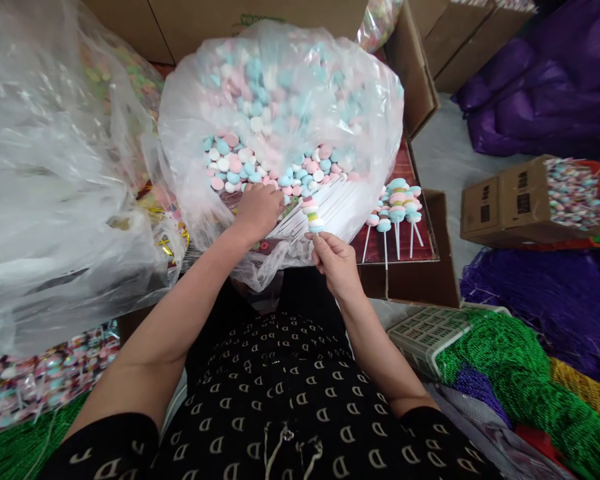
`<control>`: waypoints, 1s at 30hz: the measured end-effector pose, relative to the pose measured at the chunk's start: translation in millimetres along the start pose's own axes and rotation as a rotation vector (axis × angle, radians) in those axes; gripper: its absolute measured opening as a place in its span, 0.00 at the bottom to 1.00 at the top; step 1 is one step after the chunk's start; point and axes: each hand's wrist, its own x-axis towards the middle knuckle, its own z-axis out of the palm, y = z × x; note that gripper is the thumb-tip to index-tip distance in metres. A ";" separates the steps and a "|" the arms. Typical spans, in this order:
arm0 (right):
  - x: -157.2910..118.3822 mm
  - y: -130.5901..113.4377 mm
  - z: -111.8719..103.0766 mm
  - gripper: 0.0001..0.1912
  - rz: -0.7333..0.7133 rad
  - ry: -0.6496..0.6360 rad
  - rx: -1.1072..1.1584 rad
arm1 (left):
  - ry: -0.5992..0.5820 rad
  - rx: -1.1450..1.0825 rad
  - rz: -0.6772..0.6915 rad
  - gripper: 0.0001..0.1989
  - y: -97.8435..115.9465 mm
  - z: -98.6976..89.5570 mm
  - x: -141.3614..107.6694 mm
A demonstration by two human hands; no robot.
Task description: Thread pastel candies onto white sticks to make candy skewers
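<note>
In my right hand (335, 261) a marshmallow stick (311, 215) stands upright, pinched by its lower end between thumb and fingers. Pink, white, yellow-green and blue pieces are stacked on it. My left hand (261, 210) reaches to the near edge of a heap of loose marshmallows (235, 160) in pink, white and blue. Its fingers are curled together, and the fingertips are partly hidden, so what they grip does not show. White sticks (333, 208) lie in a bundle just behind the held one. A large clear plastic bag (280, 67) surrounds the heap.
Finished marshmallow sticks (399, 200) lie on the red tabletop (380, 243) at the right. Another plastic bag (70, 173) covers the left side. On the floor at right are a carton (505, 200) of sticks, a crate (427, 330) and green bead strands (505, 363).
</note>
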 end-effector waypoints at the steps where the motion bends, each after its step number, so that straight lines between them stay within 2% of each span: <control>1: -0.2 -0.1 -0.3 0.25 -0.001 -0.023 -0.029 | 0.030 -0.073 -0.026 0.06 -1.8 -0.5 -1.8; 7: -2.0 1.2 2.4 0.25 -0.007 -0.141 -0.199 | 0.244 -0.872 -0.232 0.03 -4.9 -1.4 -18.9; 10: -2.5 0.6 6.7 0.25 -0.013 -0.157 -0.221 | 0.287 -1.063 -0.234 0.03 -0.8 -0.7 -24.4; 14: -3.5 1.6 11.0 0.27 -0.010 -0.153 -0.224 | 0.342 -1.051 -0.221 0.04 3.5 -1.5 -29.8; 19: -10.0 1.9 17.9 0.28 0.029 -0.154 -0.170 | 0.444 -0.796 -0.168 0.03 8.9 -6.9 -41.5; 24: -12.3 -3.2 25.6 0.28 0.021 -0.174 -0.155 | 0.405 -0.609 -0.113 0.03 14.9 -11.4 -49.7; 27: -7.6 -2.8 27.7 0.27 -0.017 -0.190 -0.204 | 0.381 -0.665 -0.090 0.03 16.1 -11.1 -51.7; 30: -3.7 0.1 28.5 0.26 -0.066 -0.174 -0.229 | 0.375 -0.923 -0.108 0.06 15.9 -9.6 -52.3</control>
